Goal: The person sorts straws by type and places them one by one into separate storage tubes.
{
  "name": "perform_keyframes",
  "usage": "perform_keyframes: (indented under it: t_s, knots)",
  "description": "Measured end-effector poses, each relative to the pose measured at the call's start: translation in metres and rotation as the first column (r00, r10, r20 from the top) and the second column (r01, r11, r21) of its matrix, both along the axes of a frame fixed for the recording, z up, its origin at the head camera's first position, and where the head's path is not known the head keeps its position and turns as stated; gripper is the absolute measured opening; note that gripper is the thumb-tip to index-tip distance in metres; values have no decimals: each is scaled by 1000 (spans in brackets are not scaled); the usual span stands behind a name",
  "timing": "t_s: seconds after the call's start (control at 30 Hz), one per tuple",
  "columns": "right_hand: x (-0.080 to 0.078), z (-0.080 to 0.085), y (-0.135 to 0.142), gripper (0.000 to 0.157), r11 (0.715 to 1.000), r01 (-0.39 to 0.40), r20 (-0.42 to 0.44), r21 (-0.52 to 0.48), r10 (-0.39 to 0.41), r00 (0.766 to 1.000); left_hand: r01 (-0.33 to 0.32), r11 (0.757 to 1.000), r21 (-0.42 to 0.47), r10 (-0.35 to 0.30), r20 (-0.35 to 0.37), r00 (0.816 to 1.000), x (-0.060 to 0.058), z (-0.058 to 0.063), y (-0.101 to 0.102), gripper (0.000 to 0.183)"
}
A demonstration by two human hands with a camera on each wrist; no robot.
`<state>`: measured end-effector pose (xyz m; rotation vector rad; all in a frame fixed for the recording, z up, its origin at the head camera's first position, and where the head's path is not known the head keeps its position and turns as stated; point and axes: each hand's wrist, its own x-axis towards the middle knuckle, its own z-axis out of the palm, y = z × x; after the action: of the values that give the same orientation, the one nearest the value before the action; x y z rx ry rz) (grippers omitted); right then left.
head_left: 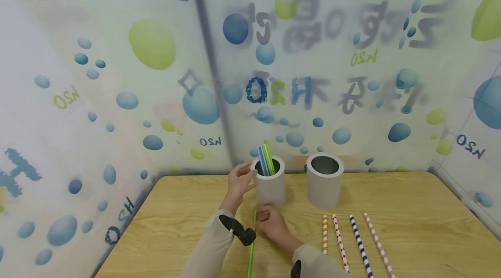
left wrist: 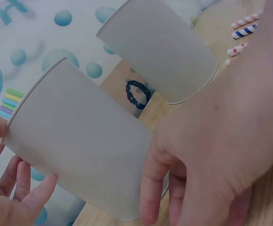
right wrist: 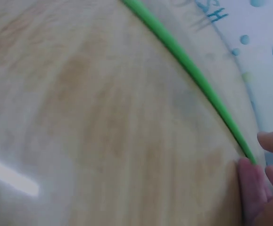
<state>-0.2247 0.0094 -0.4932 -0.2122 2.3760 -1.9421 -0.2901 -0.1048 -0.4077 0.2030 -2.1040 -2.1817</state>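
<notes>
Green plastic-looking straw [head_left: 252, 252] is what we're on right now: it lies flat on the wooden table [head_left: 430, 234], its far end just in front of the left grey-white cup [head_left: 271, 191]. Our right hand [head_left: 275, 226] is down at that end, fingers bent toward the tabletop and touching or nearly touching the straw; honestly we can't tell if there's a proper pinch on it. Left hand [head_left: 238, 182] has its fingers loosely spread against the side and rim of that same cup, more steadying it than gripping it, we'd say. Progress-wise, looks like the plain-coloured lot is nearly sorted: a bundle of plain straws [head_left: 266, 160] in blue, purple, green and yellow already leans in the left cup, and the green one is the only plain one we can spot outside. The patterned ones seem untouched: orange-striped straw [head_left: 325, 234], red-dotted straw [head_left: 341, 243], navy-striped straw [head_left: 361, 247] and pink-striped straw [head_left: 380, 247] lie side by side, slightly fanned, in front of the right grey-white cup [head_left: 324, 189], where we see no straws poking out. So roughly half done, by our guess.
</notes>
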Motion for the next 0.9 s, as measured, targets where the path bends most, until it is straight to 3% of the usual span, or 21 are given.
perform_keyframes:
  t_s: [0.1, 0.27, 0.9]
  knots:
    - [0, -3, -3, 40, 994, 36, -53, 104, -30, 998, -1, 1000, 3, 1, -1, 1000, 0, 0, 0, 36]
    - [1, -1, -7, 42, 980, 58, -53, 191, -48, 997, -15, 1000, -3, 15, 5, 1000, 0, 1, 1, 34]
    - [0, 3, -18, 38, 942, 130, -38, 309, -124, 992, -18, 1000, -21, 18, 1, 1000, 0, -1, 0, 34]
